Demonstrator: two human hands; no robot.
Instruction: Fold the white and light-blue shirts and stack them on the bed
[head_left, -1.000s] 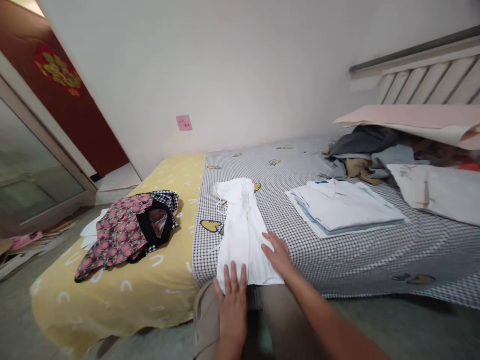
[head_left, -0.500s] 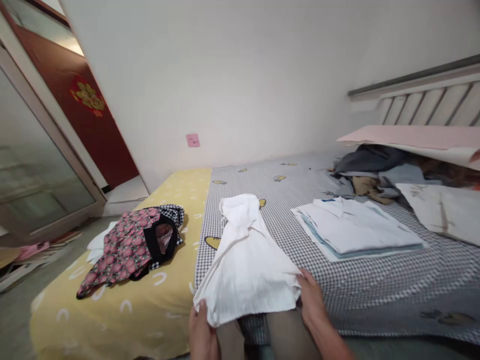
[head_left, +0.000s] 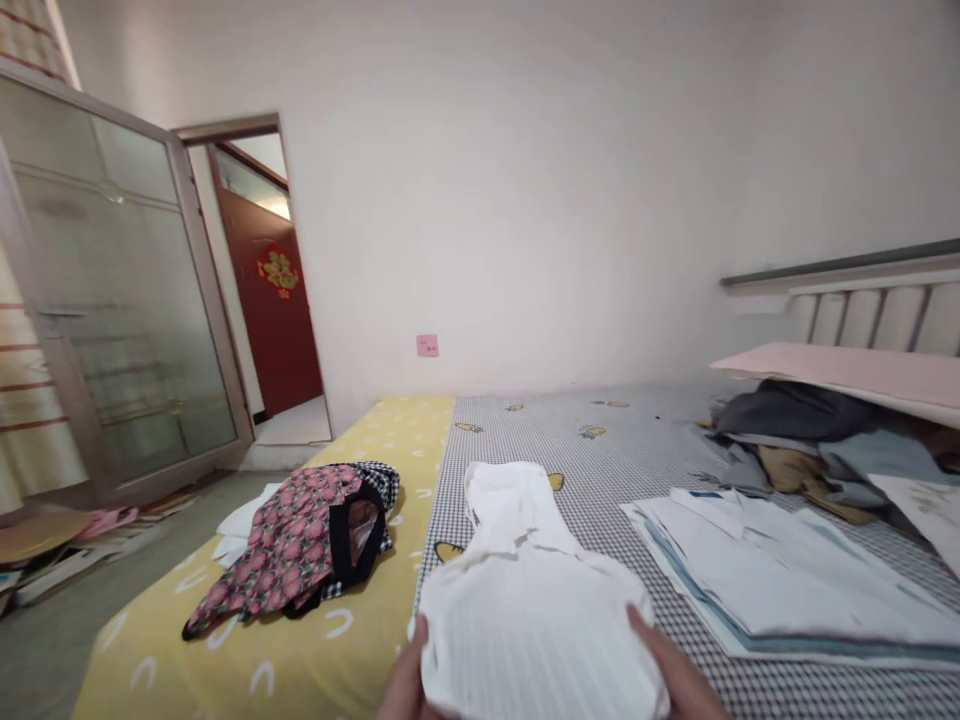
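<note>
A white garment [head_left: 536, 620], narrow at its far end and flared at the near end, lies lengthwise on the checked half of the bed. Its lower part is lifted toward me and shows fine ribs. My left hand [head_left: 411, 680] grips its near left edge, thumb on top. At the right edge my right hand [head_left: 671, 665] pinches the cloth the same way. The fingers of both hands are mostly hidden beneath the fabric or below the picture. Whether the garment is a dress or a top, I cannot tell.
Left on the yellow bedding [head_left: 300, 670] lies a crumpled pink floral garment [head_left: 300, 530] with black trim. To the right is a stack of folded shirts [head_left: 780, 570]. Behind it, a pink board [head_left: 847, 370] rests over dark clothes [head_left: 802, 410]. A glass door [head_left: 135, 270] stands at far left.
My view has tilted up, so the bed sits lower in the picture. The garment's near end has been raised toward me, its sides drawn in and rounded, with both hands still gripping it.
</note>
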